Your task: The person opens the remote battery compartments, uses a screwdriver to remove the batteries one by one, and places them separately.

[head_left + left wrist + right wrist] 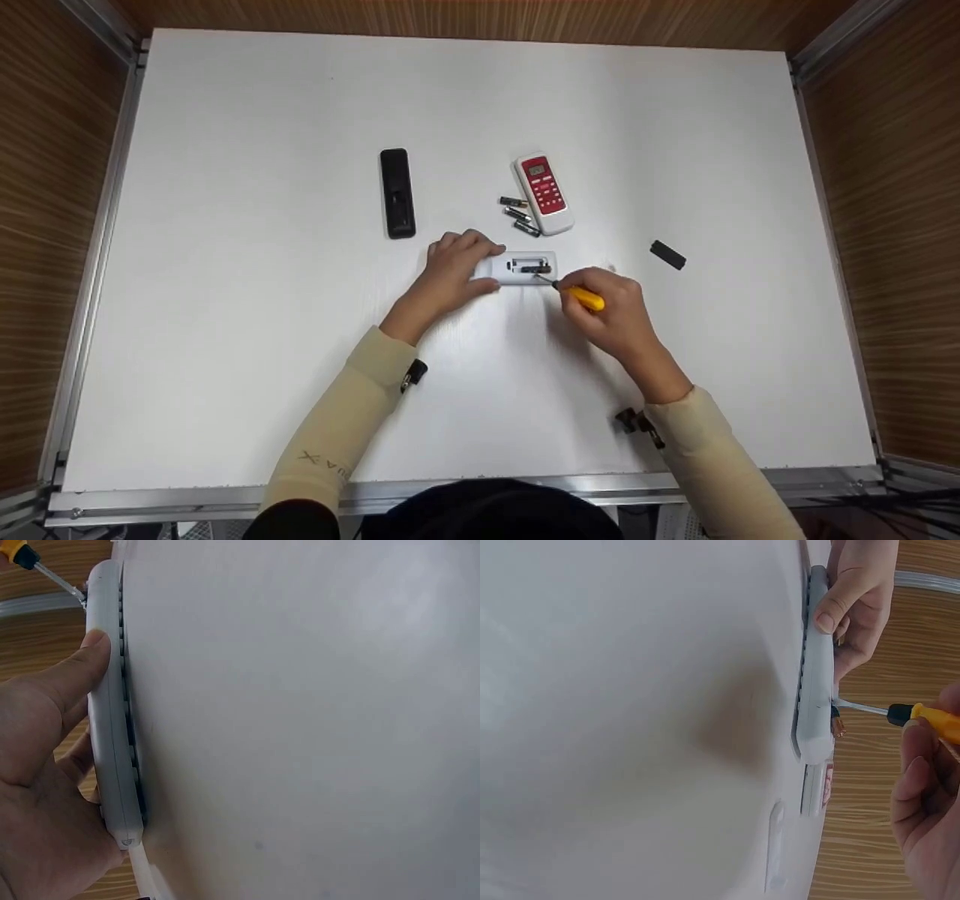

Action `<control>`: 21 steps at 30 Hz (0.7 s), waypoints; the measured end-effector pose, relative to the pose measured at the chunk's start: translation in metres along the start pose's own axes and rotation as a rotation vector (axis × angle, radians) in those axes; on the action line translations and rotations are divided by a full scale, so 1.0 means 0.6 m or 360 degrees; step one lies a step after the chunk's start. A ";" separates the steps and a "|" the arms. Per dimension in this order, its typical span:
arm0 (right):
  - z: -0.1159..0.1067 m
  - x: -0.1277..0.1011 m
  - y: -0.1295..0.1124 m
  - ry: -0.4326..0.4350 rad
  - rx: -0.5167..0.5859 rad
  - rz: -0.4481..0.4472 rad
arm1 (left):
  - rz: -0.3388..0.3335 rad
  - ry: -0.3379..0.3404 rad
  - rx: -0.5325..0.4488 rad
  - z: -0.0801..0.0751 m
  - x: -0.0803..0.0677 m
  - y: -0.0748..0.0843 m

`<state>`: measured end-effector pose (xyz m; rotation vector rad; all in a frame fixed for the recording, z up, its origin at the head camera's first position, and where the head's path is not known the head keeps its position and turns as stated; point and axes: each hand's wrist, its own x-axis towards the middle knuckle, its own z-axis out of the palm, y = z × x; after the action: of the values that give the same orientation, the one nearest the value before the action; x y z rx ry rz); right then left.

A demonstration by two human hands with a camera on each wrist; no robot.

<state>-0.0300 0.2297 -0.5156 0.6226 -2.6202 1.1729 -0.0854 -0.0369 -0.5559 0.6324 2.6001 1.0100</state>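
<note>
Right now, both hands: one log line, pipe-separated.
left hand: holds white remote, back up | right hand: grips yellow screwdriver, tip at open battery compartment | nearby: three loose batteries, red-and-white remote

Here on the white counter (247, 225), a black remote (398, 195) lies at ten o'clock from the middle; a red-and-white remote (544, 193) sits toward one, three loose batteries (517, 214) at its eight-o'clock side, and a small black cover (667, 255) out at three!
</note>
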 end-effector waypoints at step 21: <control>0.017 0.022 0.011 -0.0116 -0.0013 0.0011 | -0.0006 0.0003 0.0020 0.000 0.002 0.001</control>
<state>-0.0450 0.2220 -0.5223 0.6671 -2.6881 1.1619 -0.0864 -0.0361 -0.5558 0.6298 2.6103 0.9939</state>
